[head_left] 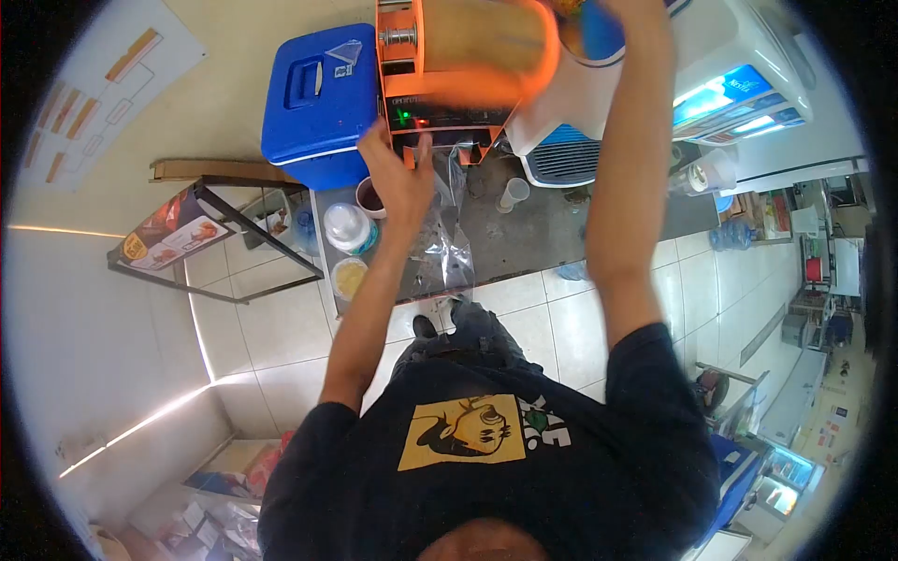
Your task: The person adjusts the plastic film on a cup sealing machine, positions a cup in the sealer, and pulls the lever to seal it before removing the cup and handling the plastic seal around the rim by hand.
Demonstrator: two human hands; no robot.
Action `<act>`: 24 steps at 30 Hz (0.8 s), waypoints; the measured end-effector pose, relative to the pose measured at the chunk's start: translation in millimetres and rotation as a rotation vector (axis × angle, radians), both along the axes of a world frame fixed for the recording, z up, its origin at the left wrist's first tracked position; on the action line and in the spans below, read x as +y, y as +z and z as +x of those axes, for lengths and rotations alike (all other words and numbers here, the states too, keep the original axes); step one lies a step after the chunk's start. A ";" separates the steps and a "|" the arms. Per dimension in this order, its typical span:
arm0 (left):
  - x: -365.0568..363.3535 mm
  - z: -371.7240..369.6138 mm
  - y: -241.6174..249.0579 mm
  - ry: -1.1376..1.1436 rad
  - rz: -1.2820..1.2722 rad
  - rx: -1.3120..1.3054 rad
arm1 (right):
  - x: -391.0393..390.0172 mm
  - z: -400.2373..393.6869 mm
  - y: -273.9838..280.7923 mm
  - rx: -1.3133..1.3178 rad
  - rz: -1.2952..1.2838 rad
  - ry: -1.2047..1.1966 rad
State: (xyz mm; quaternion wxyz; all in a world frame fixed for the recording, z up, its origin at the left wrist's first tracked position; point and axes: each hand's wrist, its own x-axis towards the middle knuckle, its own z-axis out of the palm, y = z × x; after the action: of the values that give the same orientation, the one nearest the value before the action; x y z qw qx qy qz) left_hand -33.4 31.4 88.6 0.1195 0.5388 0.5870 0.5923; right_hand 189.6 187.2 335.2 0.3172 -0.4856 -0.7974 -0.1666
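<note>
An orange cup sealing machine (552, 56) stands at the back of the grey table, with a wide film roll (482, 37) on top and small green and red lights on its front panel. My left hand (402, 182) is at the machine's lower front, thumb and fingers apart, beside its edge. Clear plastic film (454, 234) hangs down to the right of this hand. My right hand (641, 11) reaches to the top edge of the view, near a blue container (601, 33); its fingers are cut off and blurred.
A blue cooler box (323, 98) stands left of the machine, and a white dispenser (739, 70) to the right. Near the table's left edge are a brown cup (370, 194), a white-lidded container (348, 227) and a yellowish tub (349, 278). A clear plastic cup (514, 194) lies mid-table.
</note>
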 end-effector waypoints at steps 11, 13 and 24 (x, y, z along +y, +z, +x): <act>55.5 12.3 -154.2 -0.036 -0.449 -0.604 | -74.4 -91.6 -421.0 1.555 -0.771 -0.196; 69.0 11.6 -171.0 -0.086 -0.536 -0.678 | -62.1 -95.2 -430.2 1.659 -0.807 -0.231; 59.7 22.9 -149.1 0.000 -0.522 -1.054 | -83.2 -84.0 -409.2 1.706 -1.062 -0.337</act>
State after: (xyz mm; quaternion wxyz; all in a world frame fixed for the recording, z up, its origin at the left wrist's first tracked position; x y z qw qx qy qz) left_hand -10.5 91.1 -60.5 0.5239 0.1243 0.5747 0.6162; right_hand 105.7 104.0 -74.0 0.4960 -0.6264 -0.1975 0.5680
